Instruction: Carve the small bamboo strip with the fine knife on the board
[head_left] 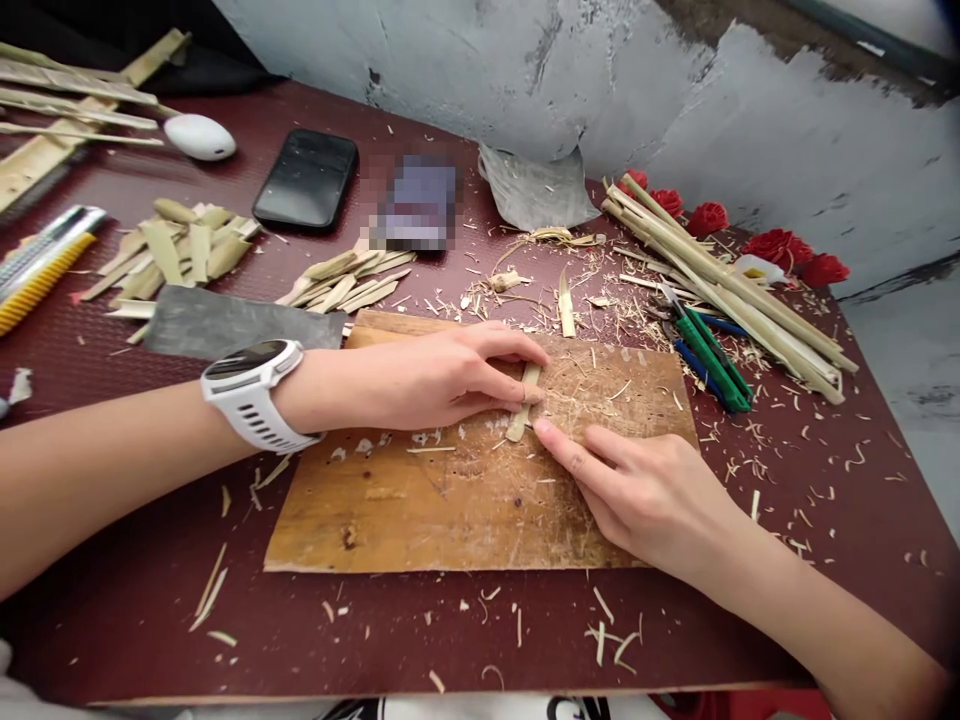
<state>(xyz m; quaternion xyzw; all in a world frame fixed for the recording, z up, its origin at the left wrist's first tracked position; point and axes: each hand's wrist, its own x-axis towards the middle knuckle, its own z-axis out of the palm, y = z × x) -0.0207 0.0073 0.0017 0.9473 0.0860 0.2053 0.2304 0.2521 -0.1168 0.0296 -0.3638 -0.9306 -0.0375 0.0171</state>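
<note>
A short pale bamboo strip (523, 404) lies on a scratched wooden board (420, 510) in the middle of a dark red table. My left hand (431, 378), with a white watch (255, 392) on its wrist, pinches the strip between thumb and fingers and presses it to the board. My right hand (645, 490) rests on the board's right part, fingers closed, with the index fingertip at the strip's lower end. What the right hand holds, if anything, is hidden.
Piles of cut bamboo pieces (176, 255) (349, 280) lie behind the board, with a black phone (306, 180) and a white oval object (199, 137). Long bamboo sticks (720, 285), green and blue cutters (712, 360) and red paper flowers (780, 245) lie at the right. A yellow utility knife (41, 262) lies at the left. Shavings are scattered about.
</note>
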